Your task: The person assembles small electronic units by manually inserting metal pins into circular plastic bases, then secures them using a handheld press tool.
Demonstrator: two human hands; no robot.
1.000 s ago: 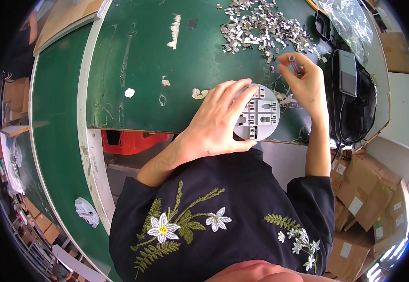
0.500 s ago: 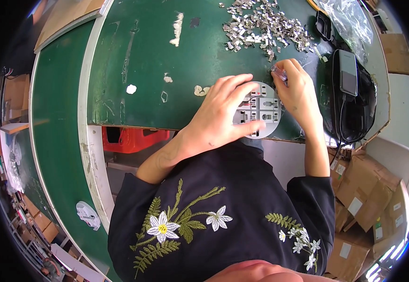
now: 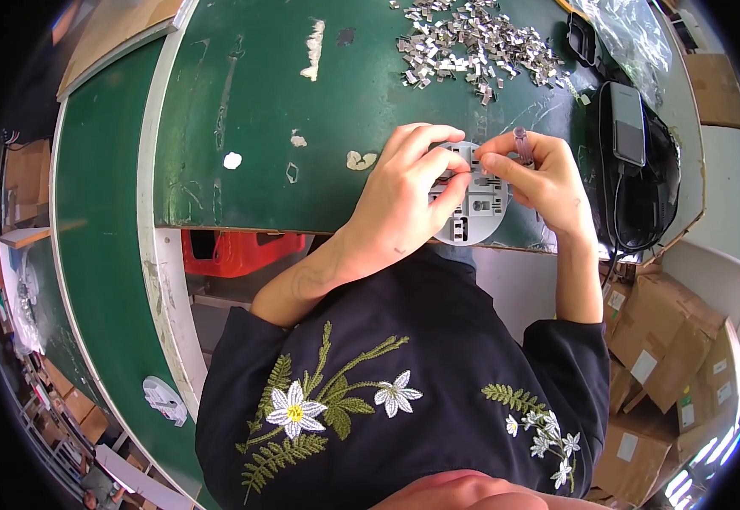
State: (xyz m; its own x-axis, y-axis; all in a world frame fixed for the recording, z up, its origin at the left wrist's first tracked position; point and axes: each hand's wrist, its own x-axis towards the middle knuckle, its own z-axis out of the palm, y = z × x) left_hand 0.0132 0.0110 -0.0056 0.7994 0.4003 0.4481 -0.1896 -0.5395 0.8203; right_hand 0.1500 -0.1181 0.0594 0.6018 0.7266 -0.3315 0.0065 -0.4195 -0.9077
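A round light-grey plate (image 3: 486, 223) with rectangular slots and raised compartments lies at the table's front edge, partly covered by my hands. Over its left side is my left hand (image 3: 408, 189), thumb and fingertips pinched together; whatever is between them is too small to make out. My right hand (image 3: 553, 180) comes from the right, its thumb and forefinger pinched above the plate's far side, close to the left fingertips. A small tool with a clear purplish handle (image 3: 521, 146) is tucked between the right hand's fingers, handle end up. Beyond the hands lies a spread pile of small silvery metal clips (image 3: 472, 47).
At the right sit an open black case (image 3: 663, 200) and a grey power bank (image 3: 630, 127) with a cable. Clear plastic film (image 3: 633, 38) lies behind them. A red stool (image 3: 242, 252) stands under the table's left part. Cardboard boxes (image 3: 663, 344) are stacked at lower right.
My right hand has turned and moved in over the plate, its tool now pointing handle up. My left thumb has closed from spread to a pinch against the fingers.
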